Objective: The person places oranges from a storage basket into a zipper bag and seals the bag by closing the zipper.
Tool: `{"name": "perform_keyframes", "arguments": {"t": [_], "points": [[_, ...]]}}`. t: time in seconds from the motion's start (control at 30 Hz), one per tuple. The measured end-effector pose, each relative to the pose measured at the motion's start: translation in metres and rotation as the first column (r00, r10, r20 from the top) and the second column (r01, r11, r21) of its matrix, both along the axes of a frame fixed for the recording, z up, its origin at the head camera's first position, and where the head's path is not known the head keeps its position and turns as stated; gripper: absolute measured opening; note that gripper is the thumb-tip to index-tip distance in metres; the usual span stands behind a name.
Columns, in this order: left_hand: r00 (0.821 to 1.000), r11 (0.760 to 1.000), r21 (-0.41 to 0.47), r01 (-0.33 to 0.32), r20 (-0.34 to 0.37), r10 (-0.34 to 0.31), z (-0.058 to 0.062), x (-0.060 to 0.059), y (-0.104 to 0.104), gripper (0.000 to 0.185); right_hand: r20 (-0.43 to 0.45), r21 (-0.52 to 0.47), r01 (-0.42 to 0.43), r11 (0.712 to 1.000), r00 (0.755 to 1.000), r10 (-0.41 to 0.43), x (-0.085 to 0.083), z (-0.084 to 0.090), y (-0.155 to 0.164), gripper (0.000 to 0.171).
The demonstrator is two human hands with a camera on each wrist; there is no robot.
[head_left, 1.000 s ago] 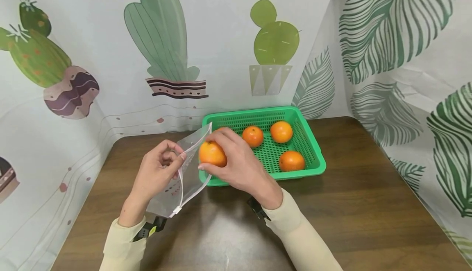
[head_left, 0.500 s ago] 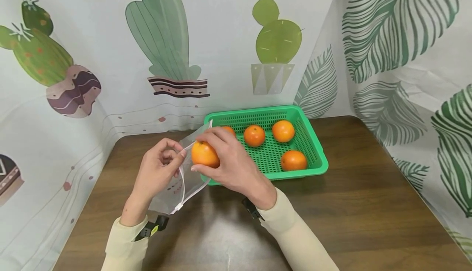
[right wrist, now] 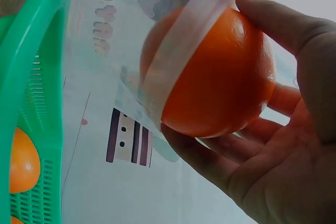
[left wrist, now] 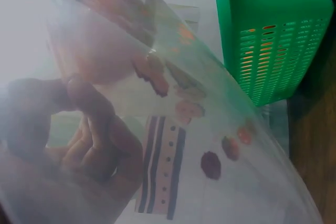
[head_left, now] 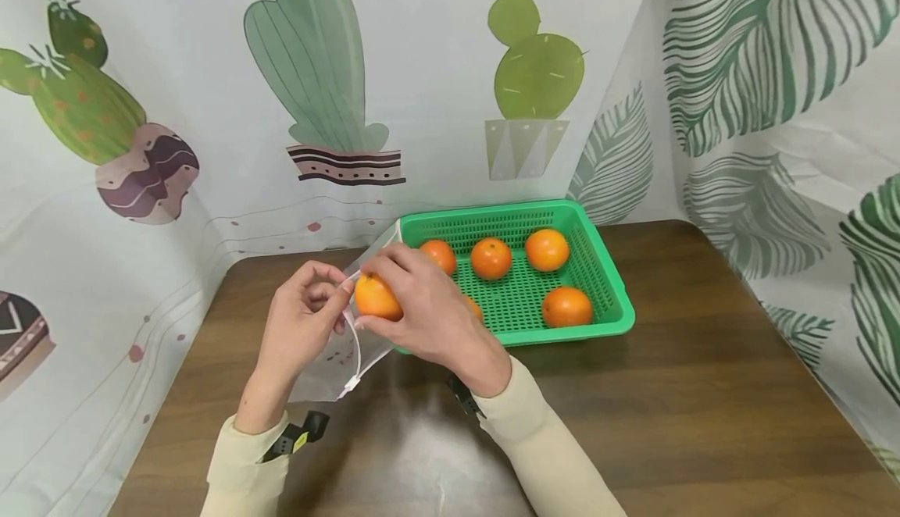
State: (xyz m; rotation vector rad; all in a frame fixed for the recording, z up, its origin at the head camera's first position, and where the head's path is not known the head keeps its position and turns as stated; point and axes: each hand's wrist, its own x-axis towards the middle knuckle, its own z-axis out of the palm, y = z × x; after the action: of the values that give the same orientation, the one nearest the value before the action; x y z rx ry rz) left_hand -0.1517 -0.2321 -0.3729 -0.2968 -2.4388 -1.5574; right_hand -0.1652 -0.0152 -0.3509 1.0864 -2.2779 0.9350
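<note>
Clear bag blurs left hand; orange seemingly partly inside.

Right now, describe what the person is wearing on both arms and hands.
Both hands are bare: no gloves on the left hand or the right hand. Each arm has a pale cream long sleeve ending at the wrist. A black strap-like mount sits at each wrist; the left one carries a small yellow-green mark.

Dark wooden table before cactus-and-leaf-printed curtains
</note>
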Motion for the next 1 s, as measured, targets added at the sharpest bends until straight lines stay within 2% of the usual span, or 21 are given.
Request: {"name": "perform_keyframes", "arguments": {"t": [0.3,0.57,1.0], "points": [[1.0,1.0,-0.004,0.002,0.011,-0.002,0.003,0.002,0.002,0.016,-0.04,0.025,-0.015,1.0,0.999,0.016,-0.003,-0.002,-0.002,0.051],[1.0,1.0,-0.014,-0.017,0.003,0.017,0.0,0.002,0.002,0.015,-0.041,0.033,-0.041,0.999,0.998,0.042,-0.01,-0.015,-0.011,0.05],[1.0,1.0,-0.01,-0.008,0.006,0.008,-0.003,-0.001,0.002,0.017,0.03,0.064,-0.071,0.995,0.997,0.069,-0.015,-0.023,-0.014,0.045]]}}
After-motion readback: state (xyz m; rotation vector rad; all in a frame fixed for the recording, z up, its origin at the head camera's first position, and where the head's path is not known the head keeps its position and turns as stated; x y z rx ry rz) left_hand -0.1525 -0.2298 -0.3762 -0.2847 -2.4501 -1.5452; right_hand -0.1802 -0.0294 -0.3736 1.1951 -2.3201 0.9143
